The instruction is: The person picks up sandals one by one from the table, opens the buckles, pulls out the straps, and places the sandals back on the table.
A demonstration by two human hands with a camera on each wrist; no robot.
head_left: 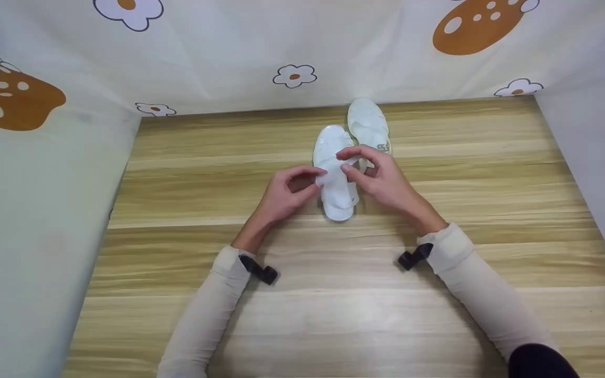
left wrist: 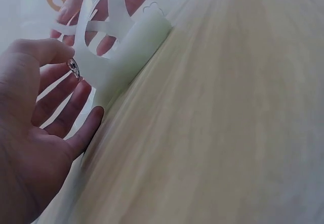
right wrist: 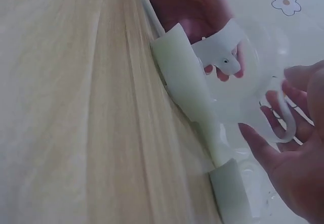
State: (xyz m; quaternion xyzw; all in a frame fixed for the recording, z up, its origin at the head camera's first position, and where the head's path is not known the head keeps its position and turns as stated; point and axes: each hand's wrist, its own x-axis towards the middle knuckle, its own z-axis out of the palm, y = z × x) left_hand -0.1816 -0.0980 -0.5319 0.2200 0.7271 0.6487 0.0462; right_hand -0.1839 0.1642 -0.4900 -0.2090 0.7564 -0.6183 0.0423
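Note:
A white, translucent sandal [head_left: 338, 212] stands on the wooden floor, sole down, its toe pointing away from me. My left hand [head_left: 281, 197] pinches one side of its ankle strap, close to a small metal buckle [left wrist: 74, 69]. On the other side my right hand [head_left: 389, 184] holds the strap's loose end [right wrist: 288, 120] between thumb and fingers; the strap curves up there in the right wrist view. The matching sandal [head_left: 365, 113] lies just beyond, to the right, partly hidden by my right hand.
The wood-patterned floor [head_left: 302, 315] spreads around the sandals. A pale wall covering [head_left: 218, 58] with flower prints rises right behind them, with more wall at left and right [head_left: 591, 131]. A dark rounded shape [head_left: 541, 362] sits at the bottom right.

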